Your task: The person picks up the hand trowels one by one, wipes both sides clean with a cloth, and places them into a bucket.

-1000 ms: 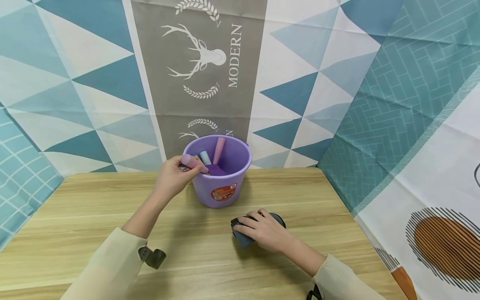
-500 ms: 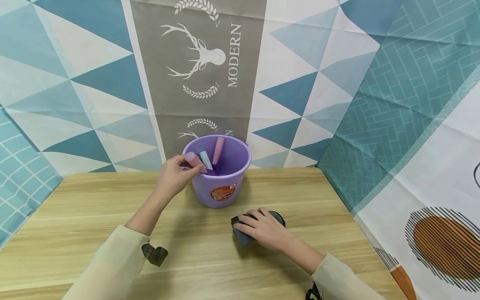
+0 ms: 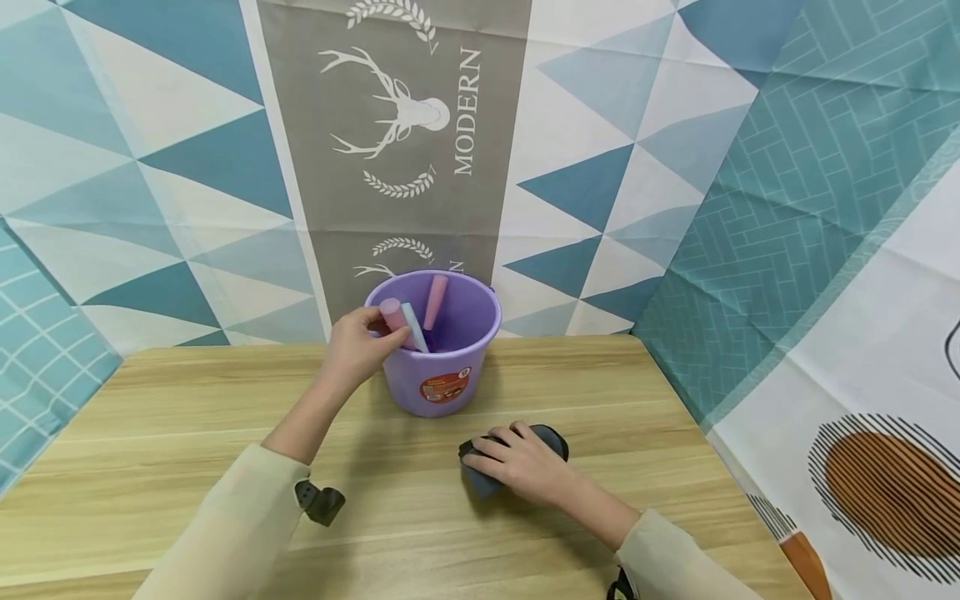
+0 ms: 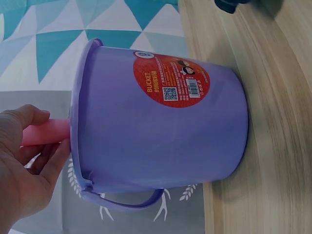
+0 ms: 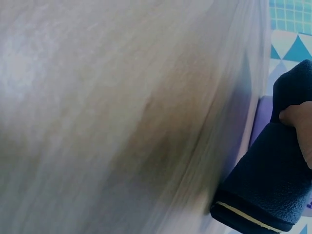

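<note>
My left hand (image 3: 358,348) pinches a pink handle (image 3: 392,312) between thumb and fingers at the near left of a purple bucket (image 3: 401,383). In the left wrist view the pink handle (image 4: 48,131) reaches past the rim, its lower part hidden inside. A light blue handle (image 3: 413,327) stands just right of it, and a second pink handle (image 3: 435,302) leans against the far inner wall. My right hand (image 3: 525,462) grips a dark blue folded cloth-like thing (image 5: 268,170) with a textured surface and a thin yellow stripe near one end, low over the table in front of the bucket.
The bucket stands near the back edge of a wood-grain table (image 3: 187,450), with its carrying handle (image 4: 129,204) hanging down. A patterned cloth backdrop (image 3: 405,208) rises right behind. Another patterned sheet (image 3: 795,400) borders the table on the right.
The pink handle in my left hand has swung right and more upright, now beside the light blue one. The left hand has shifted slightly right; the right hand has hardly moved.
</note>
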### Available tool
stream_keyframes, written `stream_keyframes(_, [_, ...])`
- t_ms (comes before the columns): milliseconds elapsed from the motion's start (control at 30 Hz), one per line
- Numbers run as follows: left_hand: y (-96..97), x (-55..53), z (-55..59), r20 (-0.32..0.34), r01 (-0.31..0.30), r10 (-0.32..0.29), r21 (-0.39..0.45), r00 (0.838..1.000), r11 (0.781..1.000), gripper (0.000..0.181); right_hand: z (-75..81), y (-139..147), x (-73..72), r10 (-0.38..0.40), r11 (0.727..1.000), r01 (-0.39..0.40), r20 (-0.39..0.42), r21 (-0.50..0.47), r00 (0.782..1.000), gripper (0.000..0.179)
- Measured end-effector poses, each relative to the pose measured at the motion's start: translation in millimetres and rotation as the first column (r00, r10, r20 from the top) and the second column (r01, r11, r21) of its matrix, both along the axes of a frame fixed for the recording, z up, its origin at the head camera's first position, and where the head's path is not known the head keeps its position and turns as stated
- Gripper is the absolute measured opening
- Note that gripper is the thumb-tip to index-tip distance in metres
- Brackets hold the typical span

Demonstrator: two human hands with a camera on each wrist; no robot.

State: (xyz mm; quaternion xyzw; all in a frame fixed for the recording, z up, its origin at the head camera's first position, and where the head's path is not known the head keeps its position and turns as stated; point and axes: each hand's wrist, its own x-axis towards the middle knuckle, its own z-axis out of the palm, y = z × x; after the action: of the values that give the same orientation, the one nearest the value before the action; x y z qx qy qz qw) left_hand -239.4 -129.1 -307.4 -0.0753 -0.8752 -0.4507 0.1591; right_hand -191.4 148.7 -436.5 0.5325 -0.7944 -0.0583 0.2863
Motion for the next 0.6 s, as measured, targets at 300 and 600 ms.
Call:
stream_keyframes(300, [3.7, -1.8, 0.8, -0.015, -0.018, 0.018, -0.011, 1.000, 1.000, 0.023, -4.2, -3.9, 3.1, 0.033, 0.999, -0.033, -0.028, 0.017, 0.999, 0.032])
stream_keyframes(600, [3.5, -3.8, 2.4, 0.009, -0.033, 0.033, 0.016, 0.999, 0.999, 0.033, -8.1, -4.7, 3.8, 0.030, 0.999, -0.030, -0.003, 0.015, 1.000, 0.034])
